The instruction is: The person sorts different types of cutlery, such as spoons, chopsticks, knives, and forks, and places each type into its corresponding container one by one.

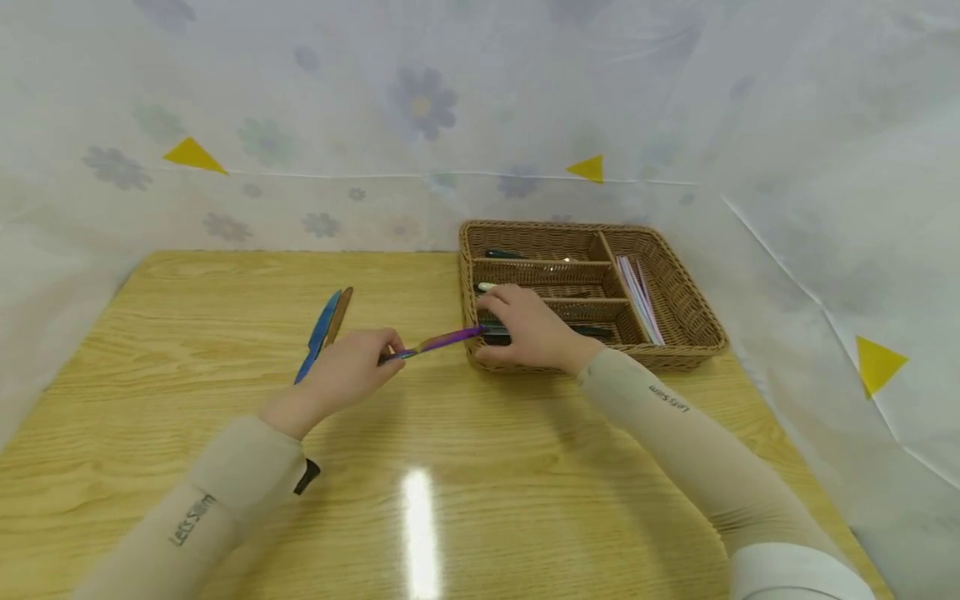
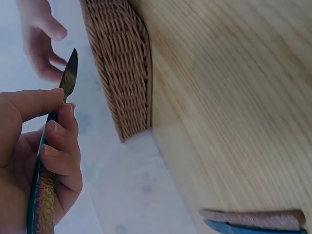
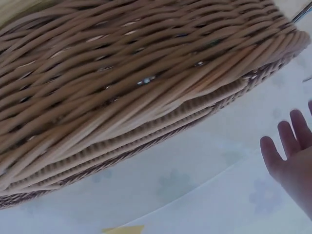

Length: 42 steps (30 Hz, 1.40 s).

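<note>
My left hand (image 1: 352,371) pinches a rainbow-coloured table knife (image 1: 447,339) between thumb and fingers. Its handle lies along the palm and its blade points at the basket, as the left wrist view also shows. My right hand (image 1: 528,329) is over the near left compartment of a wicker basket (image 1: 592,360), fingers spread and loosely bent. The blade tip ends close to the right fingers; in the left wrist view a gap shows there. In the right wrist view the right hand (image 3: 292,156) holds nothing. Dark utensils (image 1: 592,331) lie in the near compartment.
Left of the basket, a blue knife (image 1: 321,333) and a slim brown utensil (image 1: 341,312) lie side by side on the wooden table (image 1: 420,425). Slim pale and purple sticks (image 1: 640,298) lean in the basket's right compartment. A dark handle (image 1: 504,253) lies in the far one.
</note>
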Each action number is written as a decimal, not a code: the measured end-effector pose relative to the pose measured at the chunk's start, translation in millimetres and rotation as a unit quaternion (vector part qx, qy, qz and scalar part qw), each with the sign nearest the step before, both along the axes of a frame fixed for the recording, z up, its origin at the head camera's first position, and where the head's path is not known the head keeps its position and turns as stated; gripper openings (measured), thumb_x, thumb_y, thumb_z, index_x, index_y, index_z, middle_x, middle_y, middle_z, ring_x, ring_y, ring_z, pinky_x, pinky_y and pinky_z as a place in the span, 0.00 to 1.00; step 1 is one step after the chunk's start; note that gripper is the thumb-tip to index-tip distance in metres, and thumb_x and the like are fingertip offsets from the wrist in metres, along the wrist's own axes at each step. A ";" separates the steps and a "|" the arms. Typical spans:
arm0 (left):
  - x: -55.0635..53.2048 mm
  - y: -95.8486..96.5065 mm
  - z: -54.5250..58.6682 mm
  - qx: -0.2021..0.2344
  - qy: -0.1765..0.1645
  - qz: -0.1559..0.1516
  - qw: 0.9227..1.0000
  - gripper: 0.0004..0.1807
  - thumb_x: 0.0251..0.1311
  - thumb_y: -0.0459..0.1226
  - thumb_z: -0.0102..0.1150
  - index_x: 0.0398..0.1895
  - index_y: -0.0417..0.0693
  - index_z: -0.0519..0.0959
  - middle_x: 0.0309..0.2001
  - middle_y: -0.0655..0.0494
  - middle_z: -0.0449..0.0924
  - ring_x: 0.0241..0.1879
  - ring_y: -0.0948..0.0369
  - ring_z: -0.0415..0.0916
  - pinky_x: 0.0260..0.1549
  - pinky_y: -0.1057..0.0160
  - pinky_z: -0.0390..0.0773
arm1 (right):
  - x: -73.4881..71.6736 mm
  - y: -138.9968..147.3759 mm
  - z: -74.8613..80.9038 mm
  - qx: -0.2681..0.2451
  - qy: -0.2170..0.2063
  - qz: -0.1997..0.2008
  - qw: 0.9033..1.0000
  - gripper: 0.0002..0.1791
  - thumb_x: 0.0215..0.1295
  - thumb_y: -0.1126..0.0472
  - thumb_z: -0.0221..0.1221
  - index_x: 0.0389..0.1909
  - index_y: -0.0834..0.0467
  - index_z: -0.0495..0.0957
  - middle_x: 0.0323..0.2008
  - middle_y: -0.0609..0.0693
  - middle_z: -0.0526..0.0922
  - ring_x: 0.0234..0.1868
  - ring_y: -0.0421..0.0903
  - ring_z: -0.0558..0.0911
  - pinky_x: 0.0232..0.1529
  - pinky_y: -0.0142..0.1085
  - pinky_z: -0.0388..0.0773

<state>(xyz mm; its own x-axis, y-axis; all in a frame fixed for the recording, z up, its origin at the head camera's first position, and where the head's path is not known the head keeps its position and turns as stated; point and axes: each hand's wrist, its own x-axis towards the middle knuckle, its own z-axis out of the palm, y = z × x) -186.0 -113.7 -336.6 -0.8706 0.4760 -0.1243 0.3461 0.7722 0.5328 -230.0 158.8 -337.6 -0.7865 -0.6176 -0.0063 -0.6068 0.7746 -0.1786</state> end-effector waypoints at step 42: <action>-7.3 -40.5 -32.1 -0.019 -0.036 0.032 0.999 0.13 0.65 0.40 0.51 0.42 0.39 0.76 0.32 0.48 0.80 0.22 0.62 0.72 0.23 0.64 0.71 | -2.2 46.4 -7.0 -0.140 -0.218 -0.107 0.960 0.09 0.59 0.52 0.63 0.32 0.53 0.78 0.28 0.48 0.79 0.26 0.44 0.71 0.30 0.36 0.70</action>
